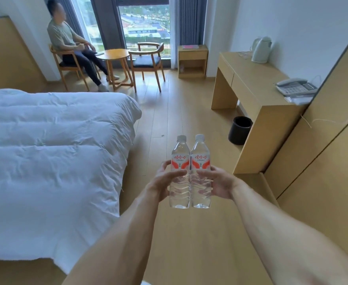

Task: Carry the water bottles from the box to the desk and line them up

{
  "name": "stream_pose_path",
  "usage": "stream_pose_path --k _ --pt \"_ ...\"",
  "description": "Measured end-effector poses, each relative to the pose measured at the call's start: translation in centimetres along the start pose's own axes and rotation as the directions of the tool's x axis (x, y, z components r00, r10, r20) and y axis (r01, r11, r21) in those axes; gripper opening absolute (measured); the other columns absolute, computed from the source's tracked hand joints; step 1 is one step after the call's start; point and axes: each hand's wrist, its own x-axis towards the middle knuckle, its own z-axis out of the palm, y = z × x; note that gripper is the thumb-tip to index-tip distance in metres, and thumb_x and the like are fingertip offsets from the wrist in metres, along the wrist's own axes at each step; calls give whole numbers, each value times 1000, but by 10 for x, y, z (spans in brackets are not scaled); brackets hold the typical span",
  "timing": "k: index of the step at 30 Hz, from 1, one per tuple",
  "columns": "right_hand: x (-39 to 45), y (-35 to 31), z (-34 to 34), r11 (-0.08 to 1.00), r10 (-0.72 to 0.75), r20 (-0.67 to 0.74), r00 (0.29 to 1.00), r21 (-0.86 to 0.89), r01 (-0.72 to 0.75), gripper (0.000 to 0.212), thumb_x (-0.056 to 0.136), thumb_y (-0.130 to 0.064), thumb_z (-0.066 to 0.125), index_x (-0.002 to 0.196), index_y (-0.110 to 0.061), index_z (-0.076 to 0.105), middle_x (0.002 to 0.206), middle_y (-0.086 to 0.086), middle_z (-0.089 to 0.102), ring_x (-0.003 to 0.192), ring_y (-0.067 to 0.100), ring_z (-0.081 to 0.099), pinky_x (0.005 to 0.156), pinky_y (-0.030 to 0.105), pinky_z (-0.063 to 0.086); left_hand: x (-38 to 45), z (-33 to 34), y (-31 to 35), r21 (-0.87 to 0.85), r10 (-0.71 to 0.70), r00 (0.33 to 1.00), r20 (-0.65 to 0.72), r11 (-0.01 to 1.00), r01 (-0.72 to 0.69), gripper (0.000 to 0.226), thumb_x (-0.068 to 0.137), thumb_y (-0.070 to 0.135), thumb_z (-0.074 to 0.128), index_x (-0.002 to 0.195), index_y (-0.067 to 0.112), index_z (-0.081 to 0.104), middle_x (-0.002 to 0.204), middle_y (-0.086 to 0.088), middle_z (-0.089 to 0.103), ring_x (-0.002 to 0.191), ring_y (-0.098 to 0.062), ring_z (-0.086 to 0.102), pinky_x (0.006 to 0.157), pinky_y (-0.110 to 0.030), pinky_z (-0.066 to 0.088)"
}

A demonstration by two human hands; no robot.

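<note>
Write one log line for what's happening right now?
stage: carrying | left hand: grips left bottle | right hand: grips right bottle | bottles: upright, side by side | desk: ahead right

Head-height view, forward and down, near over both forearms.

Hotel room clutter
Person [66, 48] sitting by window; kettle [261, 50], telephone [296, 88] standing apart; bin [239, 130] sitting beside bed [51, 153].
</note>
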Motion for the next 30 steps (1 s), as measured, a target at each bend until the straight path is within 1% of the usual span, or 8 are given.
stream_pose_path --k 3,5,8,12,20,23,27,30 --pt "38 -18 -15 1000 15 -8 1000 17 -15 55 78 -26 81 129 -19 62 121 12 72 113 35 67 89 55 56 42 -1 17 2 -11 1000 2 1000 11 75 78 11 83 141 25 45 126 -15 66 112 -37 67 92 -66 52" --pt "69 -32 -24 999 22 -39 999 26 -21 50 81 -24 80 127 -19 62 121 13 72 113 36 66 94 59 53 75 -5 31 -7 -11 1000 2 1000 11 70 81 13 81 141 23 46 126 -15 66 111 -37 67 93 -67 51" --pt "119 -57 -37 999 40 -90 995 24 -38 52 77 -26 82 125 -18 63 122 14 71 117 39 64 100 65 47 133 -15 56 2 -9 1000 13 1000 9 67 81 13 81 139 23 48 124 -15 67 111 -36 67 92 -66 52" --pt "191 -100 -48 999 34 -141 989 19 -32 54 75 -26 83 125 -18 63 119 13 72 114 38 66 98 64 49 211 -30 103 32 -7 999 39 999 6 66 80 14 82 137 23 50 123 -15 68 109 -37 67 84 -62 56" --pt "300 -196 -62 998 24 -226 974 57 -11 63 73 -25 81 131 -16 59 130 17 65 118 37 63 104 62 45 344 -45 201 102 -28 994 102 995 17 60 79 14 83 131 23 53 121 -17 69 110 -40 67 88 -71 51" --pt "334 -221 -79 997 17 -253 967 83 4 55 79 -22 79 130 -16 59 131 17 65 123 39 60 105 64 43 387 -42 227 91 -37 991 130 996 25 62 79 14 82 133 22 52 118 -16 70 108 -39 68 82 -65 55" --pt "376 -251 -104 996 36 -276 960 87 -12 56 78 -23 79 129 -16 60 128 15 67 121 37 62 105 62 44 441 -32 255 92 -62 987 146 995 48 63 80 12 81 134 21 52 120 -16 69 107 -37 68 72 -55 57" --pt "416 -273 -134 995 32 -277 960 98 -5 49 82 -22 78 127 -16 62 127 15 68 121 37 62 104 61 45 488 -23 275 87 -57 989 137 995 45 63 80 11 81 135 20 52 119 -16 69 102 -35 69 67 -48 57"
